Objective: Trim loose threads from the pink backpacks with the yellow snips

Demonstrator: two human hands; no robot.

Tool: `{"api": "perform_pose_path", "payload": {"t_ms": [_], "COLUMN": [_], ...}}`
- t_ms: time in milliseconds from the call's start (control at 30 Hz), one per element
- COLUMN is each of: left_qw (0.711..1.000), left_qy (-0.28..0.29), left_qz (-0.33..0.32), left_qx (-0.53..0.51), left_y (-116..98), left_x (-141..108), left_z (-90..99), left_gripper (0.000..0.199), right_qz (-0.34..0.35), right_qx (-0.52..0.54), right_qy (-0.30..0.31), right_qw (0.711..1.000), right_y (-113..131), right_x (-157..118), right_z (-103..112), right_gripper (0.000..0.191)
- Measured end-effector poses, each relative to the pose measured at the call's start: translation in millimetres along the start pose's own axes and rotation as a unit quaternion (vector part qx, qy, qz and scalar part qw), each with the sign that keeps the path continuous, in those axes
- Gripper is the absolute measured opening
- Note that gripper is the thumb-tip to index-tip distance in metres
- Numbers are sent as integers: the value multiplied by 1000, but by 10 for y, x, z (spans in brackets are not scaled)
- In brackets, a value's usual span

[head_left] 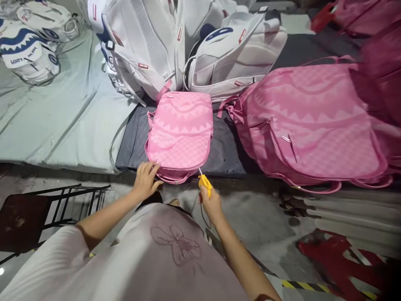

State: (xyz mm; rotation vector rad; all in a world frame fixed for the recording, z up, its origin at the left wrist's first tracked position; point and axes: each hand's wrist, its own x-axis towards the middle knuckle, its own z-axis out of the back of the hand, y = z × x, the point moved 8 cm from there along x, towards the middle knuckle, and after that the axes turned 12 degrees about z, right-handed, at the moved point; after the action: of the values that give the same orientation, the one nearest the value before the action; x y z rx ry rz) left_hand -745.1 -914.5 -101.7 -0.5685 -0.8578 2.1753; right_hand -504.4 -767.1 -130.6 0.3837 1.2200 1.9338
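Note:
A small pink backpack point(184, 129) with a jagged pattern lies flat on the dark cloth of the table point(134, 140), its handle end at the near edge. My left hand point(145, 179) rests at the bag's near left corner, fingers apart, touching its edge. In my right hand point(210, 198) is a yellow-handled tool point(205, 184), whose thin metal tip reaches the bag's near right corner. The fingers are wrapped round the handle.
Larger pink backpacks point(313, 121) lie to the right. White backpacks point(234, 58) stand behind, and more white bags point(29, 52) sit at the far left on pale cloth point(62, 113). A dark stool point(25, 221) and a red object point(341, 259) are below.

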Motion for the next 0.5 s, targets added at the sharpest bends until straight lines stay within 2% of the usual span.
{"api": "perform_pose_path", "payload": {"t_ms": [33, 100, 133, 200, 267, 333, 367, 433, 500], "left_qw": [998, 996, 997, 991, 970, 956, 957, 966, 967], "left_qy": [-11, 16, 11, -39, -85, -75, -52, 15, 90], "left_qz": [-51, -85, -69, -32, -25, -54, -75, -128, -191], "left_qx": [30, 9, -28, -126, -226, -279, -276, -224, -143], "left_y": [-126, -359, -466, -695, -937, -1198, -1331, -1596, -1834], "left_x": [157, 605, 868, 1345, 1663, 1812, 1826, 1733, 1515], "left_z": [76, 171, 264, 544, 844, 1028, 1054, 960, 711], "left_gripper": [63, 55, 46, 28, 12, 2, 4, 4, 5], "right_qz": [7, 23, 32, 47, 47, 28, 11, -32, -64], "right_qx": [23, 42, 39, 11, -47, -118, -153, -222, -297], "right_qy": [6, -1, -18, -62, -93, -79, -55, 8, 71], "right_qw": [1000, 999, 999, 997, 993, 989, 987, 974, 950], "right_y": [17, 53, 68, 97, 157, 280, 365, 566, 792], "right_x": [-3, -50, -90, -187, -263, -220, -128, 209, 711], "right_z": [-6, 1, 20, 81, 148, 179, 177, 148, 89], "right_gripper": [56, 54, 53, 53, 55, 58, 58, 56, 50]}}
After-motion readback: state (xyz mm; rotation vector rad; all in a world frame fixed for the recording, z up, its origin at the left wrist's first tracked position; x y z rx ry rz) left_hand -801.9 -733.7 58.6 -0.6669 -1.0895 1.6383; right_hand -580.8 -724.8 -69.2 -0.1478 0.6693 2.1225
